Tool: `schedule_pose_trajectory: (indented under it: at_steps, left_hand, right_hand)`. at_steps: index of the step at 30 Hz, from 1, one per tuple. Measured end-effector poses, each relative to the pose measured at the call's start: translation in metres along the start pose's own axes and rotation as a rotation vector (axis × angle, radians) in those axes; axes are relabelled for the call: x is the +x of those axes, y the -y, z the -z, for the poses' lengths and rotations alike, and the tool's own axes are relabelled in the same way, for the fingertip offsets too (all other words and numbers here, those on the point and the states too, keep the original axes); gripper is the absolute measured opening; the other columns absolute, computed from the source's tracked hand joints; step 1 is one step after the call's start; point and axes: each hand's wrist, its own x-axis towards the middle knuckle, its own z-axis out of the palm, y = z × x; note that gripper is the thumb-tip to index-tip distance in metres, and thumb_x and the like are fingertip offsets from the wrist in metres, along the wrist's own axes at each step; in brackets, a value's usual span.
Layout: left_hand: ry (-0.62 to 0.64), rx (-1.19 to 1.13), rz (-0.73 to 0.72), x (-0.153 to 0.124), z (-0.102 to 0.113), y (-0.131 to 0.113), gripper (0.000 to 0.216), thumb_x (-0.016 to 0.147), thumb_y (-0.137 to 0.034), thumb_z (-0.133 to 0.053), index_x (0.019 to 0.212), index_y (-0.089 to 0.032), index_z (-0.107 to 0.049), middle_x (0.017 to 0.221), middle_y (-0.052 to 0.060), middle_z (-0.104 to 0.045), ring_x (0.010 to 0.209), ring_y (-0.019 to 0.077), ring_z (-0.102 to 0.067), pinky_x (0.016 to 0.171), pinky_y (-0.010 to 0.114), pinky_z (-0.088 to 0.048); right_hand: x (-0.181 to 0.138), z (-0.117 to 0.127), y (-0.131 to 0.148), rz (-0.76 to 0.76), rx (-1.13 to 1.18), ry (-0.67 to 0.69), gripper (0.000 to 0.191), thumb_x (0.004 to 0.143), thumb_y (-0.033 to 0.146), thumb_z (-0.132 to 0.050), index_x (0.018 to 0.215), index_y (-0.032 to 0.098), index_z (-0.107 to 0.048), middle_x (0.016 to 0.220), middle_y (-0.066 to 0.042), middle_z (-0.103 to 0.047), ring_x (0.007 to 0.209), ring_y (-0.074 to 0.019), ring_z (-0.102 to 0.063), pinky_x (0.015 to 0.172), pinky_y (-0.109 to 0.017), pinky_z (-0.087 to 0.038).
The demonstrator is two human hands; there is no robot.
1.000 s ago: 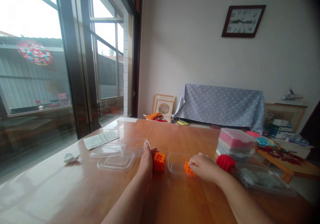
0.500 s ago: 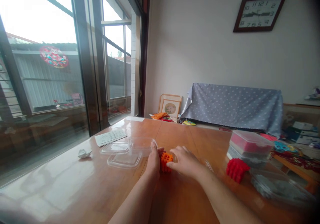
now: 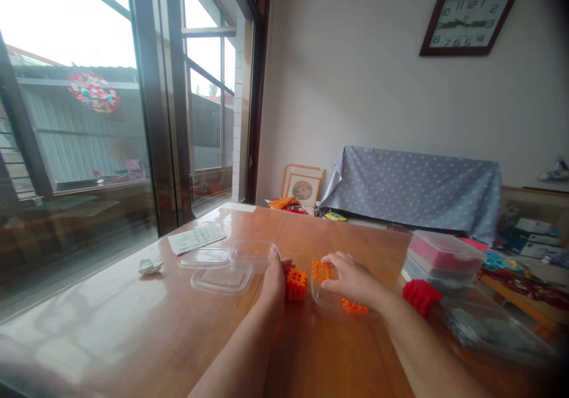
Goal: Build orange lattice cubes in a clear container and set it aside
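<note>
A shiny brown wooden table (image 3: 133, 321) fills the near part of a room with big windows on one side. Near the middle of the table an orange block cube (image 3: 296, 284) is seen; it is used here as the landmark. The left hand (image 3: 273, 279) is pressed against the cube's left side, fingers closed around it, so the cube is kept from sliding. Just right of the cube, a small flat orange piece (image 3: 320, 269) is pinched in the fingertips of the right hand (image 3: 353, 279). Under that hand a clear tray (image 3: 324, 303) is set, with another orange piece (image 3: 354, 307) lying in it.

The cube looks light, hard and full of holes, made of plastic grids. It could slip on the smooth table, so it is best gripped by two flat sides. The loose piece is thin and best held by its edges.

Left of the cube, clear lids (image 3: 222, 279) are laid, then a paper sheet (image 3: 196, 238) and a crumpled scrap (image 3: 150, 266). Right of the cube, a red block ball (image 3: 421, 296) and stacked boxes (image 3: 442, 257) are found. Far behind the cube, a dotted cloth (image 3: 413, 187) is draped, and a clock (image 3: 469, 19) is hung on the wall.
</note>
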Motion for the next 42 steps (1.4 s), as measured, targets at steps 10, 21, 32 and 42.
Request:
schedule_pose_trajectory:
  at_steps: [10,21,32,42]
  left_hand:
    - [-0.006,0.009,-0.019,0.001,0.000,0.001,0.091,0.086,-0.089,-0.035,0.109,-0.010,-0.074,0.116,0.022,-0.075,0.112,0.0344,-0.070,0.104,0.043,-0.052]
    - [-0.008,0.001,-0.004,-0.001,-0.002,-0.002,0.090,0.087,-0.088,-0.036,0.110,-0.010,-0.073,0.117,0.022,-0.075,0.109,0.0333,-0.071,0.098,0.043,-0.056]
    - [-0.013,0.002,-0.013,0.004,0.000,0.003,0.093,0.086,-0.090,-0.034,0.111,-0.010,-0.074,0.117,0.023,-0.075,0.113,0.0348,-0.070,0.103,0.044,-0.053]
    - [0.010,-0.018,0.004,0.003,0.002,0.001,0.093,0.088,-0.087,-0.035,0.117,-0.006,-0.071,0.123,0.023,-0.073,0.114,0.0347,-0.070,0.100,0.041,-0.055]
  right_hand:
    - [-0.031,0.022,-0.067,-0.173,-0.295,0.136,0.054,0.069,0.028,-0.070,0.123,0.025,-0.071,0.120,-0.011,-0.067,0.118,-0.0322,-0.060,0.094,-0.038,-0.043]
    - [-0.036,0.011,-0.048,-0.111,-0.333,0.201,0.020,0.080,0.021,-0.058,0.072,0.026,-0.075,0.094,-0.006,-0.074,0.100,-0.0288,-0.064,0.081,-0.036,-0.039]
    - [-0.009,0.002,-0.005,-0.024,-0.102,0.002,0.020,0.087,0.034,-0.058,0.092,0.027,-0.076,0.094,-0.003,-0.075,0.095,-0.0223,-0.064,0.083,-0.029,-0.042]
    - [0.018,-0.026,0.052,0.042,-0.165,0.107,0.035,0.082,0.053,-0.066,0.101,0.024,-0.074,0.109,-0.009,-0.069,0.105,-0.0278,-0.062,0.084,-0.032,-0.041]
